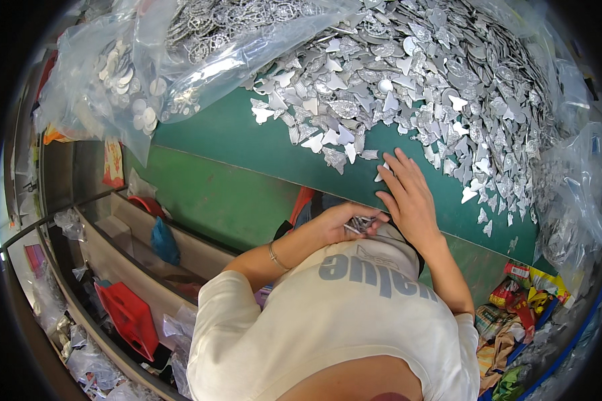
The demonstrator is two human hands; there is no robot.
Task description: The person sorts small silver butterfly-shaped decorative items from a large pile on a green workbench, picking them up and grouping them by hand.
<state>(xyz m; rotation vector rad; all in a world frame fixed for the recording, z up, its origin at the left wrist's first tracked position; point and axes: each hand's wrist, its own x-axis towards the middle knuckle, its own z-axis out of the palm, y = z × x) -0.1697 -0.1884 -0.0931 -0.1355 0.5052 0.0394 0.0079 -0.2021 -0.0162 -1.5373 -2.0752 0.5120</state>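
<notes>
My left hand (346, 222) is cupped palm up at the table's near edge, its fingers curled round several small silver metal charms (361, 224). Just to the right, my right hand (408, 195) reaches over the green tabletop (247, 148) with its fingers stretched out and apart. One silver charm (380, 175) lies by its fingertips, partly covered; whether they touch it I cannot tell. Beyond the hands spreads a large heap of flat silver charms (441, 80), many of them wing-like or pointed. A few stray pieces lie along the heap's near side.
See-through plastic bags hold round silver discs (140, 115) at the far left and ring-shaped pieces (211, 30) behind. More plastic film (575, 180) edges the right side. Left of me are beige bins (124, 250), a blue bag (164, 242) and a red container (128, 317). Colourful wrappers (525, 301) lie at lower right.
</notes>
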